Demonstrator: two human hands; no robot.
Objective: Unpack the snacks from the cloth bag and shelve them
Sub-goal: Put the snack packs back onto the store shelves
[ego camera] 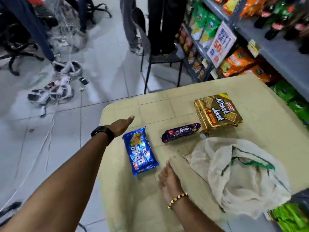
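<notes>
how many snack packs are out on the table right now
3: blue pack by the left hand, purple roll mid-table, gold Krack Jack pack beyond it. The cloth bag may hide more.

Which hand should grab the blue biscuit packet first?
Probably the left hand: it hovers open right beside the blue biscuit packet. The right hand lies flat nearer the cloth bag.

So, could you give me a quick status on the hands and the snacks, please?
Left hand open, empty, beside blue packet. Right hand open, flat on table by cloth bag. Three packs out, none shelved. Nothing blocking.
</notes>
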